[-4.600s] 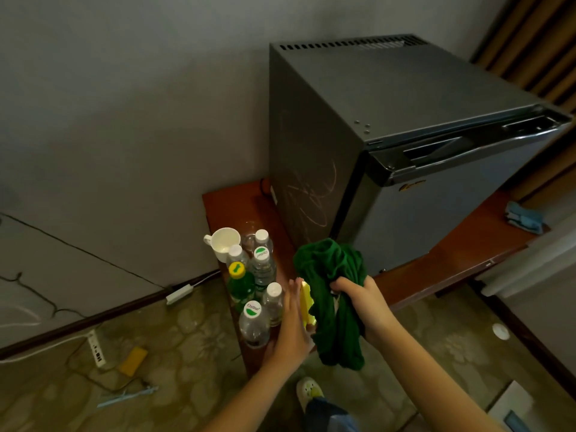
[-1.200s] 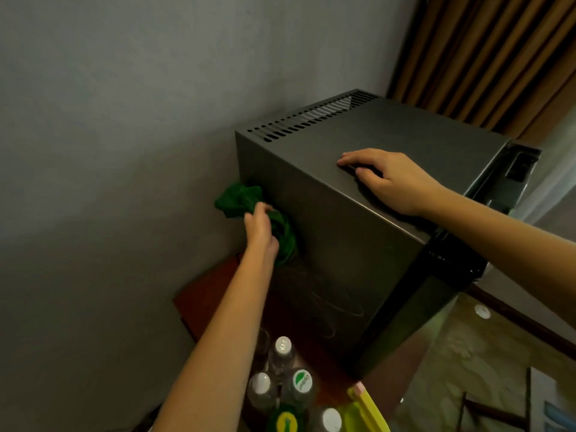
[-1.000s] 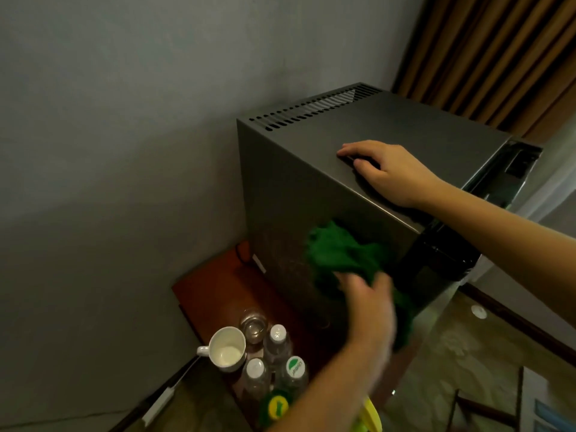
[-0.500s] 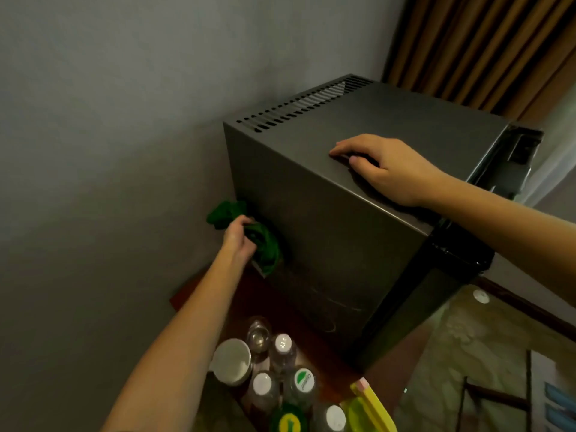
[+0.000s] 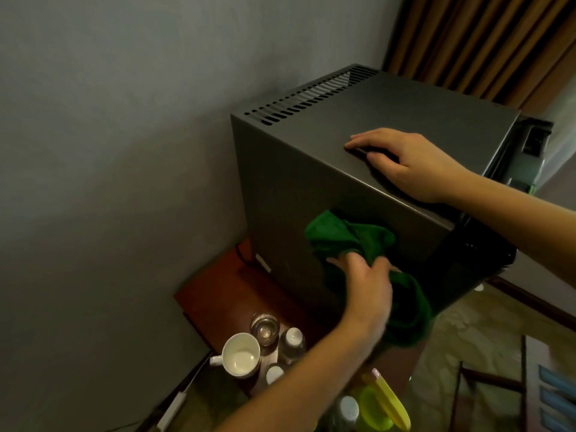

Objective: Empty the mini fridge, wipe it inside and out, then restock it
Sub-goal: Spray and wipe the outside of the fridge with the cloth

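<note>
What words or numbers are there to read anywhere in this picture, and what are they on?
None can be read.
Mini fridge: a small pale sticker low on its side, too small to read.
Bottles: only the white caps show, with no print visible.
White cup: plain.
Green cloth in the left hand: no label showing.

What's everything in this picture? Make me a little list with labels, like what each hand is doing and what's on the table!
left hand: presses the green cloth against the side of the mini fridge
right hand: rests flat on top of the fridge, holding nothing
fridge: dark grey, vent slots along the top back edge, stands on a wooden table
on the table: white mug, a glass, capped bottles
behind: grey wall, brown curtain
</note>
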The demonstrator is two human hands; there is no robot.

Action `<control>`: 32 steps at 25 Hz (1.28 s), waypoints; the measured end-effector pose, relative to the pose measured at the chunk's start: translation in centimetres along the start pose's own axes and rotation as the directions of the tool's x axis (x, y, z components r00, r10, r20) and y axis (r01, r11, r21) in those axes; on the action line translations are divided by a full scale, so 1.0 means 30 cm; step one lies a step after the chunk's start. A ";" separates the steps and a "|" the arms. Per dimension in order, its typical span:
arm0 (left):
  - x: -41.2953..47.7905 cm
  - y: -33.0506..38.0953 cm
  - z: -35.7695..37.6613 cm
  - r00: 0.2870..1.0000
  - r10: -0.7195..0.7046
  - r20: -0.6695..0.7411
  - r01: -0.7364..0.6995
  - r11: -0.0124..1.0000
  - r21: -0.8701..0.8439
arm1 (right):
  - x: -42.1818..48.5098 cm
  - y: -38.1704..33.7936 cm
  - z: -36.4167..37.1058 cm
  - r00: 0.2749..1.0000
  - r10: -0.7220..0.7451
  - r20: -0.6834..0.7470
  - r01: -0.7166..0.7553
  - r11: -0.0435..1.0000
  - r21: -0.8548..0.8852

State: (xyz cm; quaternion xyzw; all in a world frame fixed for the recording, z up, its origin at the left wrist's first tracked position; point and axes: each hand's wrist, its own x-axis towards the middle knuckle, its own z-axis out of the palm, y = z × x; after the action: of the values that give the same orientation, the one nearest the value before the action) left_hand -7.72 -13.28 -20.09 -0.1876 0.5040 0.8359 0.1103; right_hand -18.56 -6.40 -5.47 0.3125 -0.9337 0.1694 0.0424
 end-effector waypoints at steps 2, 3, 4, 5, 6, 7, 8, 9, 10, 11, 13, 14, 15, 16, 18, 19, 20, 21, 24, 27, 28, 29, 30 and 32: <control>0.100 0.081 -0.099 0.988 0.133 -0.080 -0.129 0.990 0.058 | 0.002 0.004 -0.001 1.000 -0.001 -0.006 0.001 1.000 -0.001; 0.169 0.119 -0.171 0.980 0.143 -0.141 -0.143 0.990 0.011 | 0.003 0.006 -0.002 1.000 0.002 -0.005 -0.002 1.000 0.000; 0.245 0.150 -0.255 0.971 0.109 -0.214 -0.121 0.991 -0.048 | 0.003 0.008 -0.002 1.000 0.005 -0.004 -0.005 1.000 0.001; 0.337 0.163 -0.342 0.964 0.052 -0.260 -0.086 0.989 -0.123 | 0.004 0.010 0.000 1.000 0.009 -0.004 -0.009 1.000 0.000; 0.418 0.166 -0.421 0.957 -0.012 -0.290 -0.049 0.978 -0.203 | 0.007 0.011 0.000 1.000 0.012 -0.005 -0.012 1.000 -0.001; 0.488 0.142 -0.487 0.951 -0.063 -0.302 -0.013 0.970 -0.243 | 0.009 0.014 0.001 1.000 0.018 -0.007 -0.018 1.000 0.000; 0.533 0.103 -0.532 0.948 -0.097 -0.304 0.024 0.971 -0.236 | 0.010 0.015 0.001 1.000 0.024 -0.010 -0.024 1.000 0.005; 0.558 0.055 -0.558 0.942 -0.128 -0.310 0.055 0.971 -0.234 | 0.011 0.016 0.001 0.999 0.029 -0.013 -0.029 1.000 0.009; 0.568 0.003 -0.570 0.932 -0.159 -0.325 0.082 0.967 -0.240 | 0.012 0.018 0.001 0.999 0.037 -0.014 -0.036 0.999 0.013; 0.560 -0.029 -0.571 0.921 -0.205 -0.331 0.113 0.954 -0.278 | 0.013 0.019 0.001 0.999 0.045 -0.014 -0.045 0.999 0.018; 0.548 -0.067 -0.575 0.907 -0.252 -0.337 0.142 0.937 -0.318 | 0.014 0.020 0.003 0.998 0.061 -0.013 -0.061 0.998 0.030; 0.542 -0.064 -0.568 0.898 -0.253 -0.360 0.138 0.938 -0.317 | 0.014 0.019 0.002 0.998 0.064 -0.014 -0.063 0.997 0.032; 0.534 -0.060 -0.552 0.898 -0.253 -0.360 0.136 0.938 -0.319 | 0.011 0.017 0.000 0.997 0.070 -0.015 -0.070 0.997 0.033; 0.524 -0.051 -0.527 0.901 -0.234 -0.365 0.117 0.942 -0.315 | 0.008 0.015 -0.001 0.997 0.077 -0.018 -0.077 0.997 0.032; 0.455 -0.006 -0.465 0.928 -0.180 -0.326 0.067 0.942 -0.329 | 0.005 0.008 0.000 0.996 0.083 -0.019 -0.082 0.996 0.025; 0.395 0.028 -0.412 0.951 -0.140 -0.275 0.044 0.944 -0.327 | 0.004 0.006 0.001 0.997 0.078 -0.017 -0.078 0.997 0.019; 0.326 0.059 -0.354 0.972 -0.094 -0.214 0.033 0.962 -0.272 | 0.003 0.003 0.001 0.997 0.071 -0.017 -0.071 0.997 0.013; 0.258 0.086 -0.296 0.989 -0.033 -0.141 0.003 0.979 -0.206 | 0.003 0.003 -0.001 0.998 0.065 -0.016 -0.064 0.998 0.011; 0.154 0.092 -0.217 0.985 0.173 0.027 -0.175 0.974 0.146 | 0.002 -0.001 -0.005 0.998 0.059 -0.010 -0.059 0.998 0.018; 0.217 0.089 -0.289 0.973 0.227 -0.031 -0.212 0.943 0.256 | 0.002 0.000 -0.008 0.998 0.064 -0.012 -0.063 0.998 0.017; 0.260 0.099 -0.330 0.977 0.179 -0.113 -0.160 0.974 0.160 | 0.003 0.001 -0.006 0.998 0.066 -0.014 -0.065 0.998 0.014; 0.321 0.100 -0.385 0.970 0.142 -0.197 -0.135 0.990 0.044 | 0.005 0.001 -0.004 0.998 0.068 -0.014 -0.068 0.998 0.011; 0.384 0.095 -0.446 0.964 0.075 -0.257 -0.093 0.994 -0.056 | 0.007 0.003 -0.003 0.997 0.072 -0.015 -0.072 0.997 0.010; 0.502 0.061 -0.556 0.942 -0.045 -0.332 -0.001 0.991 -0.137 | 0.010 0.009 -0.006 0.997 0.078 -0.018 -0.077 0.997 0.015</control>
State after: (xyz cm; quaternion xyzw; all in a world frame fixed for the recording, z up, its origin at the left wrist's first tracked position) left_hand -18.66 -28.96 -32.07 -0.3395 0.4556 0.8227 0.0196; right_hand -18.96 -6.31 -5.31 0.2747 -0.9435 0.1805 0.0422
